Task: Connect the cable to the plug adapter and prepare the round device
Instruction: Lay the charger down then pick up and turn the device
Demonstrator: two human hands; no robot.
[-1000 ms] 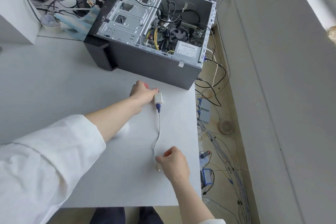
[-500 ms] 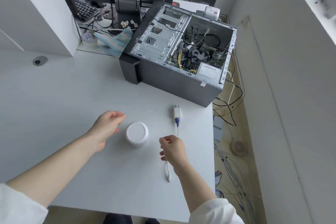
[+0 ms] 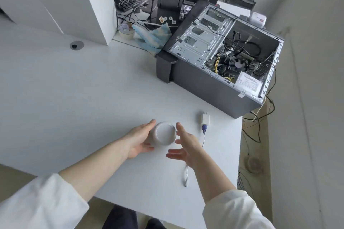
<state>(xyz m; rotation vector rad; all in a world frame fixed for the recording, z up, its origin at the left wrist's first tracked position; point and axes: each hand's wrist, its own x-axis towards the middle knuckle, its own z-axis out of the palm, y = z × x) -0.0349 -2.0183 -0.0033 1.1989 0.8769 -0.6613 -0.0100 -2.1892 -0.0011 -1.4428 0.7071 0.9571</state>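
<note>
The round device (image 3: 165,133), a white puck with a flat top, stands on the white table (image 3: 74,102). My left hand (image 3: 140,140) cups its left side, thumb behind it and fingers in front. My right hand (image 3: 184,148) hovers just right of the device, fingers spread and holding nothing. The white plug adapter (image 3: 205,118) lies flat to the right, prongs pointing away from me. The blue connector (image 3: 204,128) of the thin white cable (image 3: 186,174) sits in the adapter. The cable passes under my right wrist; its free end lies near the table's front edge.
An open black computer case (image 3: 214,87) lies on its side at the back right, with wires hanging off the table's right edge. A white box (image 3: 65,2), a tape roll (image 3: 126,29), blue masks (image 3: 151,37) and a monitor stand (image 3: 169,0) are at the back.
My left hand has closed in on the round device from its left. My right hand let go of the cable and moved left, up beside the device. The view shifted up and left.
</note>
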